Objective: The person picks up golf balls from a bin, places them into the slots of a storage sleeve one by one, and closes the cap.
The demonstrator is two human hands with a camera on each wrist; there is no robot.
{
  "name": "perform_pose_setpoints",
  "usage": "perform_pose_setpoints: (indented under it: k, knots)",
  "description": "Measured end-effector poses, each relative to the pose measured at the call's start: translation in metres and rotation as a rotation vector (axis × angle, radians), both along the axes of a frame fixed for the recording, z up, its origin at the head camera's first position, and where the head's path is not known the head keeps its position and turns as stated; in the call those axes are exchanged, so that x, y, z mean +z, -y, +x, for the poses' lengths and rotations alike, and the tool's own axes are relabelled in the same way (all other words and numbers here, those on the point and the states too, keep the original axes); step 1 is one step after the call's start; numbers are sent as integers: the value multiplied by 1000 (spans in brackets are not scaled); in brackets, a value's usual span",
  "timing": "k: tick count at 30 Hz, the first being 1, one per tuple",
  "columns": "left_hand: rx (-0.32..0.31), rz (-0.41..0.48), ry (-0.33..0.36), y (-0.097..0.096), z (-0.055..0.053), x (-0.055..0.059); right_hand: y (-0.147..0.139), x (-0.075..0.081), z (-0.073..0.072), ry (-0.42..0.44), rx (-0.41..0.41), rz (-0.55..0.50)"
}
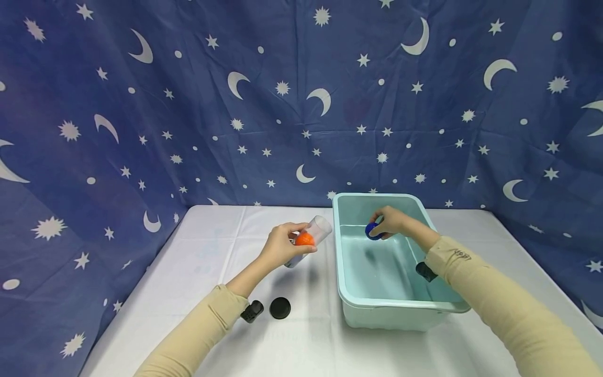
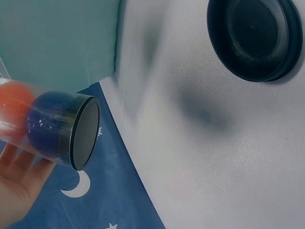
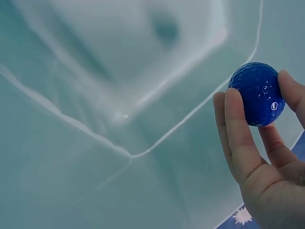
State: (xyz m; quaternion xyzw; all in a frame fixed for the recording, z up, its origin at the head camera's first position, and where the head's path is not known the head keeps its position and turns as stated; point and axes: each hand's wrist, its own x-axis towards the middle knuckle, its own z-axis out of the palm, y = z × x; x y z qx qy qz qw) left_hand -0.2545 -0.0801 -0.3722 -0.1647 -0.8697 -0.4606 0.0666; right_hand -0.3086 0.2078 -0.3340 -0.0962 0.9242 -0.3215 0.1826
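Note:
My left hand holds a clear plastic tube above the table, tilted, its upper end leaning toward the bin. Inside the tube sit an orange ball and, nearer the dark-rimmed end, a dark blue ball. My right hand pinches a shiny blue golf ball between thumb and fingertips, over the inside of the pale green bin. Dimples and a small white mark show on that ball. On the table near my left wrist lies a round black lid.
The bin stands at the right of the white-covered table, its walls rising around my right hand. A blue curtain with moons and stars hangs behind the table. Black wrist cameras are worn on both wrists.

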Motion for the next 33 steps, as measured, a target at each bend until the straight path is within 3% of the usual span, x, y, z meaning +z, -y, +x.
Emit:
perform_pose_setpoints:
  k: [5, 13, 23, 33]
  knots:
    - [4, -7, 1, 0, 0, 1, -4, 6, 0, 2, -17, -47]
    - [13, 7, 7, -1, 1, 5, -8, 15, -3, 45, -63, -235]
    - [30, 36, 27, 1, 1, 6, -8, 34, 2, 50, -127, -389]
    - [31, 43, 18, 1, 2, 10, -4, 46, 11, 15, -97, -533]
